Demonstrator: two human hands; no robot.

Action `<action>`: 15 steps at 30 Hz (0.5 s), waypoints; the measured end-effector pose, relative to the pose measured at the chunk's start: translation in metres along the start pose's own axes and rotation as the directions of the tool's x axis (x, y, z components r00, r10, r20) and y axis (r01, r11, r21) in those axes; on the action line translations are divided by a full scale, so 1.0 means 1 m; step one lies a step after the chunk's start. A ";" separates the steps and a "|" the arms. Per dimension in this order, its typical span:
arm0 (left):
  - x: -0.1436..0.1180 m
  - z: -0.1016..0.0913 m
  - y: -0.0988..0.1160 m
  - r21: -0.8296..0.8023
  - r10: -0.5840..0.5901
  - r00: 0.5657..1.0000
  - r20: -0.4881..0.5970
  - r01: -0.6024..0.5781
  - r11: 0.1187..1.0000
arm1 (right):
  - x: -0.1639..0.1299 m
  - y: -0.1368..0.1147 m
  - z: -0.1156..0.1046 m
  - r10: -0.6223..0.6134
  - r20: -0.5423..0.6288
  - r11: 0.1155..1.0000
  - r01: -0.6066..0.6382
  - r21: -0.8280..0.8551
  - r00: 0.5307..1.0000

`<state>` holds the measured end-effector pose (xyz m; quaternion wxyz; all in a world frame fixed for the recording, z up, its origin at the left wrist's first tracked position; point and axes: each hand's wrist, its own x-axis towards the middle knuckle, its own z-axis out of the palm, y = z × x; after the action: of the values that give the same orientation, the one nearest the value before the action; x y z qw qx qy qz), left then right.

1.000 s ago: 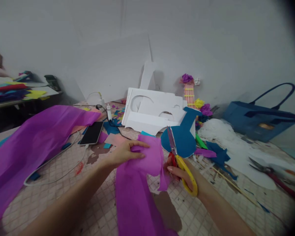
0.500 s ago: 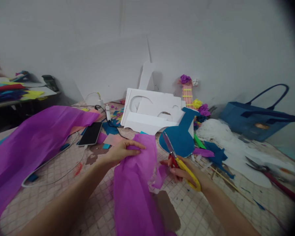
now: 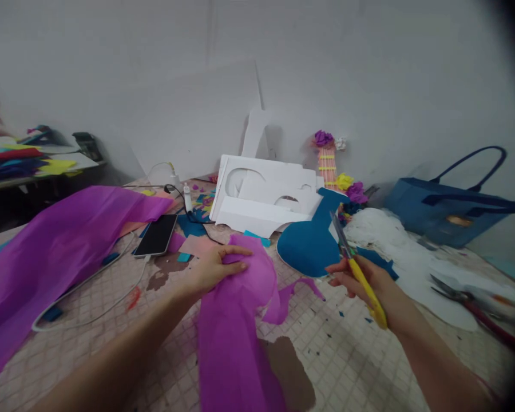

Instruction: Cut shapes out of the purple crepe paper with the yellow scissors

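Nearest to me, a long strip of purple crepe paper runs up the middle of the tiled surface, over a brown patch where the covering is torn. My left hand lies on the strip's far end, fingers curled around a bunched fold of the paper, gripping it. A narrow cut tail of the same purple paper curls off to the right of that fold and lies on the surface.

To the right, my right hand is raised just off the surface, well apart from the strip, its fingers closed around the handle of the yellow-handled scissors. The metal blades point up and to the far left; I cannot tell whether they are parted.

Beyond the scissors lies a blue guitar-shaped card cutout, and farther off a stack of white foam-board pieces. To the left, a black smartphone lies face up with a white cable attached, beside a wide sheet of purple crepe paper. At the far right, a dark blue tote bag sits against the wall.
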<state>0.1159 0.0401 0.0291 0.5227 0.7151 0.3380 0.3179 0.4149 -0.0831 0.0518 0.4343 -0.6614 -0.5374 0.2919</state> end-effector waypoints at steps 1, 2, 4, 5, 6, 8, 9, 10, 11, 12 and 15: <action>0.000 0.001 0.001 -0.026 -0.013 1.000 -0.008 0.012 1.000 | -0.001 0.001 0.004 -0.017 -0.007 0.999 0.017 0.030 1.000; -0.001 0.001 0.003 -0.052 -0.022 1.000 -0.014 0.021 0.998 | -0.002 0.000 0.010 -0.047 0.020 0.995 0.046 0.083 0.999; -0.002 0.001 0.004 -0.092 -0.031 0.999 -0.020 0.029 0.995 | -0.006 -0.001 0.025 -0.091 0.144 0.988 0.071 0.139 0.985; -0.002 -0.001 0.003 -0.099 -0.031 0.999 -0.023 0.029 0.995 | -0.007 -0.002 0.032 -0.100 0.231 0.988 0.070 0.136 0.968; -0.003 -0.002 0.001 -0.095 -0.024 0.999 -0.027 0.022 0.995 | -0.008 -0.002 0.040 -0.106 0.257 0.988 0.073 0.135 0.961; -0.004 -0.005 -0.004 -0.054 0.016 0.999 -0.047 -0.018 0.998 | -0.008 -0.002 0.051 -0.108 0.289 0.991 0.079 0.109 0.951; -0.004 -0.007 -0.007 -0.021 0.042 0.998 -0.053 -0.043 0.999 | -0.008 -0.001 0.056 -0.108 0.281 0.992 0.085 0.093 0.954; -0.004 -0.008 -0.010 0.013 0.066 0.997 -0.050 -0.065 0.998 | -0.007 0.000 0.060 -0.106 0.274 0.993 0.089 0.074 0.956; -0.004 -0.010 -0.013 0.044 0.084 0.996 -0.039 -0.082 0.996 | -0.005 0.002 0.063 -0.105 0.263 0.994 0.094 0.055 0.959; -0.004 -0.011 -0.015 0.068 0.095 0.995 -0.024 -0.094 0.993 | -0.004 0.005 0.064 -0.104 0.253 0.995 0.097 0.039 0.962; -0.005 -0.015 -0.018 0.100 0.098 0.995 0.011 -0.099 0.990 | 0.000 0.011 0.059 -0.098 0.217 0.995 0.099 0.004 0.971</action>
<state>0.0985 0.0479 0.0151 0.4707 0.7573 0.3164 0.3237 0.3699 -0.0682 0.0151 0.3849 -0.5997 -0.6145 0.3385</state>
